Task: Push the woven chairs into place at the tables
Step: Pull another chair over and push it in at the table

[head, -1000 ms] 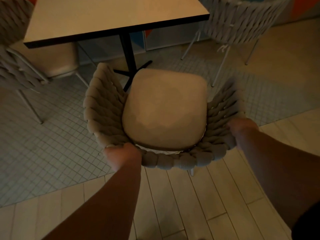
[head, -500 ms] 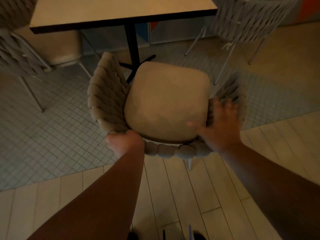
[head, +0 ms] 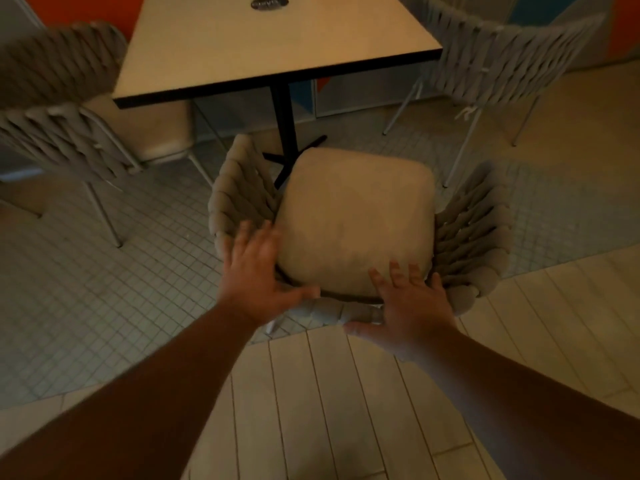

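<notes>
A grey woven chair point(head: 474, 223) with a beige seat cushion point(head: 356, 216) stands in front of me, facing the square table point(head: 277, 46). Its front edge reaches the table's black pedestal base point(head: 287, 147). My left hand point(head: 258, 271) is open, fingers spread, over the chair's back left corner. My right hand point(head: 412, 313) is open too, flat against the woven back rim at the cushion's rear right. Neither hand grips the chair.
Another woven chair point(head: 69, 126) stands at the table's left side and a third point(head: 502, 60) at its right. Small grey tiles lie under the table; pale floor planks point(head: 329, 410) lie under me. Orange and blue wall panels stand behind.
Both hands have let go of the chair back and opened; the right released first, then the left. The chair has moved forward toward the table, and my view has risen to show more tabletop.
</notes>
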`<state>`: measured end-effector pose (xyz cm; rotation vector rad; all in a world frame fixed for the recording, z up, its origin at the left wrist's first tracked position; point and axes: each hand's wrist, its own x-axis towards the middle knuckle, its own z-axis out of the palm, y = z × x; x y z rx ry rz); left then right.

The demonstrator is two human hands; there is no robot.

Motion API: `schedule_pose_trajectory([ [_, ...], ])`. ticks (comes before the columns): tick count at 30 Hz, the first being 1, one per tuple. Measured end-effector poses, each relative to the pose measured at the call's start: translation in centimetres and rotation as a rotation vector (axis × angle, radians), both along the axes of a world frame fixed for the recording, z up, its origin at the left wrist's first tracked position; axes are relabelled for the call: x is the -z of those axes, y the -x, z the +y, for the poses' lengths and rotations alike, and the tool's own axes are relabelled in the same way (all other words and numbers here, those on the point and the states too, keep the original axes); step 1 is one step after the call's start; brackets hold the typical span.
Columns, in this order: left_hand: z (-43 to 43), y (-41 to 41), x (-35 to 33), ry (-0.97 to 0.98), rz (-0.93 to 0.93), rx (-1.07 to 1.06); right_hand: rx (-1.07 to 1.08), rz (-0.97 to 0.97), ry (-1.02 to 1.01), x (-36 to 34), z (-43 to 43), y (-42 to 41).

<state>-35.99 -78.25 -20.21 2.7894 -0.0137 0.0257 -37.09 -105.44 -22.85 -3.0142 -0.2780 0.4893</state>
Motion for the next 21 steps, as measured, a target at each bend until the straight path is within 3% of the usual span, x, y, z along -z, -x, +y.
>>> schedule_pose_trajectory([
  [2,2.0,-2.4,-1.0,-0.357,0.239,0.287,-0.001,-0.007,0.009,-0.2,0.0,0.0],
  [5,2.4,-3.9,-1.2,-0.545,0.433,0.343,-0.014,-0.001,0.038,-0.4,0.3,0.2],
  [10,1.8,-3.9,0.1,-0.51,0.337,0.352,-0.048,-0.123,0.027,-1.0,-0.3,0.2],
  [14,1.4,-4.0,-0.1,-0.522,0.349,0.336,-0.063,-0.064,-0.005,-1.3,-0.3,-0.2],
  [21,-1.3,-1.2,0.4,-0.354,0.255,0.22,-0.212,-0.11,0.055,-1.1,-3.9,-2.1],
])
